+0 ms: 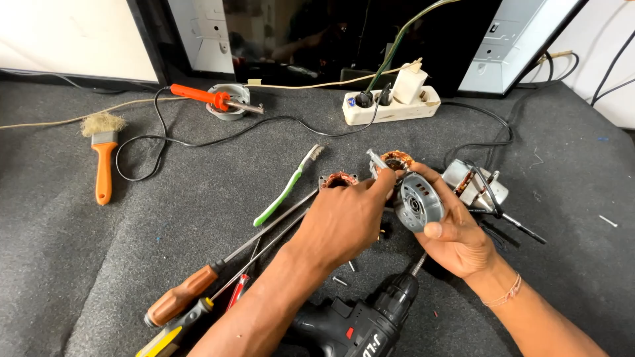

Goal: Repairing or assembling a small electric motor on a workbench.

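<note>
Landmark: power strip, white, at the far edge of the table; three plugs seated in its sockets.
Motor: small round motor with grey end cap, held above the table, nearer the person than the strip and slightly right of it.
Motor axis: end cap faces the camera; copper windings show at the far end, so the long axis runs from the person toward the strip, tilted up.
Right hand: grip closed around the motor from the right side and beneath, thumb on the cap rim.
Left hand: fingertips pinched narrow on the motor's upper left edge; whether they hold a small part, cannot tell.
Motor vs grip: body sits in the right palm, cap projecting left of the fingers.
Stator ring: on the table, just left of the left hand.
Second motor part: on the table, right of the hands, wires attached.
Toothbrush: green, below-left of the strip.
Soldering iron: orange handle, left of the strip, resting on a round metal part.
Brush: orange handle, far left.
Screwdrivers: nearest the person, left of the drill.
</note>
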